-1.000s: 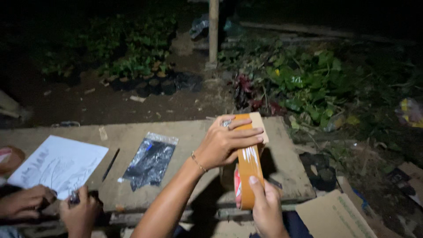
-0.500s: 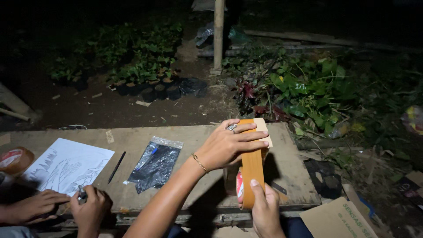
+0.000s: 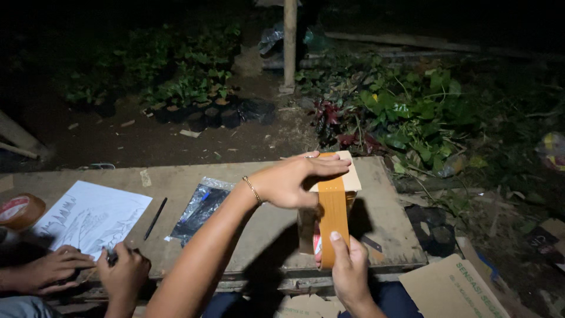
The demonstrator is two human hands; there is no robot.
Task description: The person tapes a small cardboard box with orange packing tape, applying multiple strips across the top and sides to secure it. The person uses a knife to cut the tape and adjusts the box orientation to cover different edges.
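Note:
A small cardboard box (image 3: 353, 178) stands on a wooden bench (image 3: 265, 229). A strip of brown tape (image 3: 333, 213) runs from its top flap down the near side. My left hand (image 3: 291, 184) lies over the box top, fingers stretched across the tape and thumb against the side. It wears a thin bracelet. Lower down, my right hand (image 3: 348, 272) grips the tape roll (image 3: 316, 242), its thumb pressing the strip's lower end. Most of the roll is hidden behind the strip and hand.
Another person's two hands (image 3: 88, 272) work at the bench's left end by a sheet with a line drawing (image 3: 88, 215). A pen (image 3: 155, 218), a clear plastic bag (image 3: 197, 207) and another tape roll (image 3: 20, 211) lie nearby. Flat cardboard (image 3: 453, 288) lies lower right. Plants (image 3: 406, 112) and a post (image 3: 289, 41) stand beyond.
My left hand's fingers have flattened across the box top. My right hand stays low on the strip. The other person's hands have shifted a little beside the drawing.

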